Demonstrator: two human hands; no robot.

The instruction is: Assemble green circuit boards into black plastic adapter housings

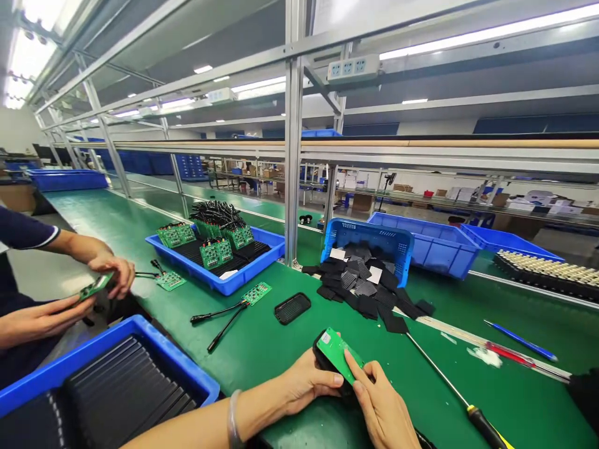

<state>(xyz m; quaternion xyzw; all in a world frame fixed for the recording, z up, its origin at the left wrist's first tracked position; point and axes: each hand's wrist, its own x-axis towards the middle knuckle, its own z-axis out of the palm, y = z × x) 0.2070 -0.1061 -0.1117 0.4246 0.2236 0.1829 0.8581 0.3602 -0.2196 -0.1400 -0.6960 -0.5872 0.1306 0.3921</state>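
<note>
Near the front edge of the bench, my left hand (306, 383) grips a black plastic casing (319, 357) from the left side. A green circuit board (337, 353) lies in or on that casing, its plain side with a small white label facing up. The fingers of my right hand (381, 399) press on the board's lower right part; the lower end of board and casing is hidden by them. Just beyond lies a ribbed black casing half (292, 308). To its left is another circuit board (257, 294) with two black cable leads.
A co-worker's hands (100, 280) hold a board at left. Blue trays (229, 287) hold boards, cables and black casings (131, 383). Black pads (365, 280) spill from a tipped blue basket (405, 246). A screwdriver (480, 421) and blue pen (521, 340) lie right. A metal post (294, 187) rises behind.
</note>
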